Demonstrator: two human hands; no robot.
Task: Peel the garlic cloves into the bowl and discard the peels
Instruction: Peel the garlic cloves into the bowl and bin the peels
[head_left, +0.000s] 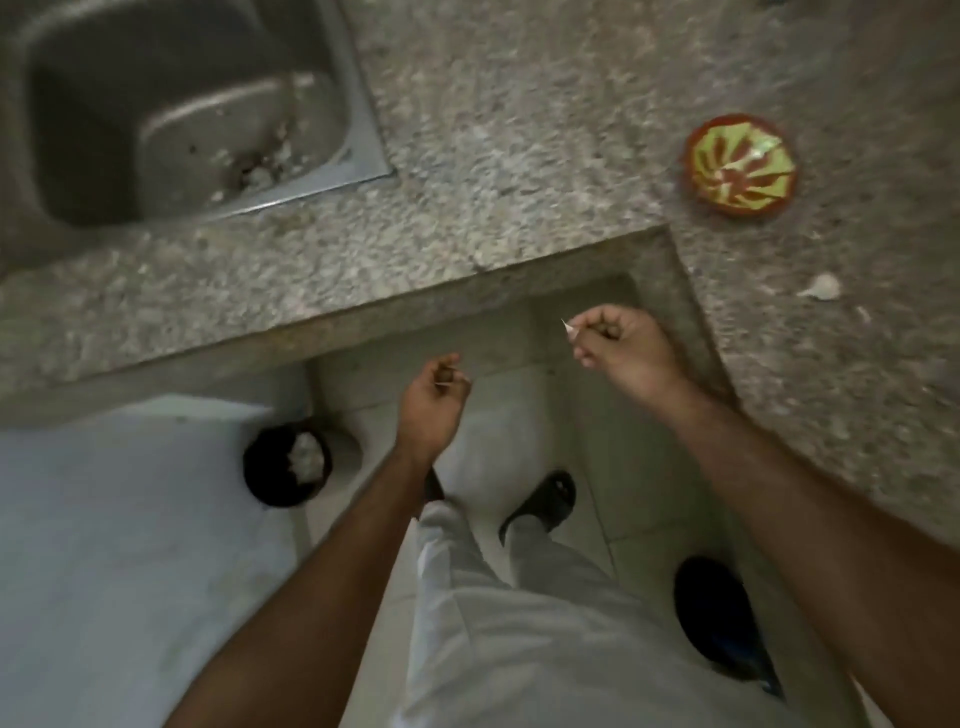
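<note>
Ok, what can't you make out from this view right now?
- Head view, bowl: motion blur; any peeled cloves inside unreadable.
- Right hand: curled fingers hide all but a white tip; clove or peel unclear.
- Left hand: pinches a thin sliver, too small to identify.
- Bin: white contents blurred.

Steel sink (311, 78) set in speckled granite counter (519, 130), pale tiled floor (130, 545), 1 black sandal (545, 501)

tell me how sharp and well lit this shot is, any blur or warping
Head view: dim, flat indoor light, no hard glare; motion blur smears the granite counter, the sink and the patterned bowl; wide-angle warping bends the counter edge; the right hand and left hand read soft; the black bin on the floor shows little detail.
</note>
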